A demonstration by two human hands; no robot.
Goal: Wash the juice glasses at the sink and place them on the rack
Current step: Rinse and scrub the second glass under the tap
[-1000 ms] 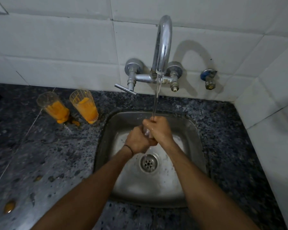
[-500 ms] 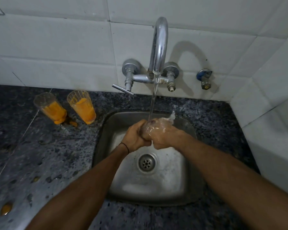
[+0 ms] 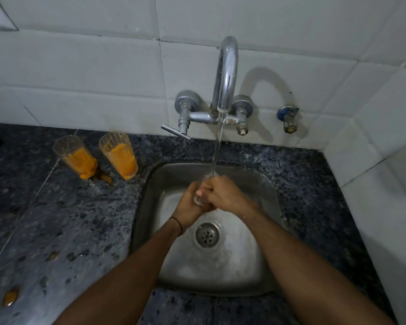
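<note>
The right hand [image 3: 223,195] is swinging back over the glass [image 3: 201,199]; both hands are clasping it, the left hand [image 3: 189,205] beneath; best keeping its mouth turning under the stream [image 3: 217,146].

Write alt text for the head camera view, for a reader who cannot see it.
Both hands, the left hand and right hand, clasp a clear glass under the running tap above a steel sink. On the dark speckled counter to the left stand two glasses with orange juice residue, with orange drips nearby. White tiles line the wall behind.
</note>
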